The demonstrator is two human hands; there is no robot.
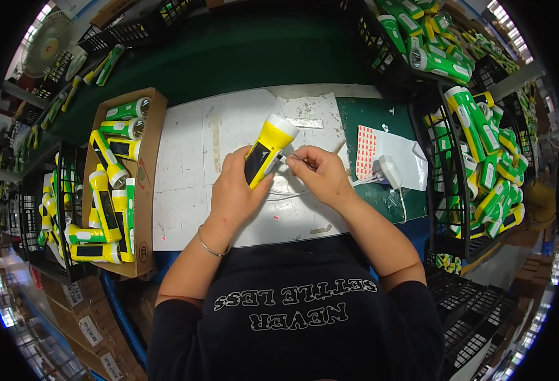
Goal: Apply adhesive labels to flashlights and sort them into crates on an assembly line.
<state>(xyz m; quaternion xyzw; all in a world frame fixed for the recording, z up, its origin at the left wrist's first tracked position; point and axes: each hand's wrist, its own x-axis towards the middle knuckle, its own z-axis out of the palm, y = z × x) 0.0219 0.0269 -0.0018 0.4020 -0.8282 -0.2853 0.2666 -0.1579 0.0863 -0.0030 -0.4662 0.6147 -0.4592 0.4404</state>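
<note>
A yellow flashlight (270,141) with a white head and a dark panel is gripped by my left hand (237,190), its head tilted up and to the right. My right hand (321,175) pinches a small thin piece against the flashlight's right side. Fingers partly cover that piece, and it is too small to name. Below both hands, a white cable (287,194) curves over the white work surface (187,190). It leads right toward a white plug-in charger (390,171).
At left, a cardboard box (147,209) holds several green and yellow flashlights. Black crates (442,171) at right are heaped with more. A sheet of red-marked stickers (366,149) lies beside the charger. A fan (50,46) stands at far left.
</note>
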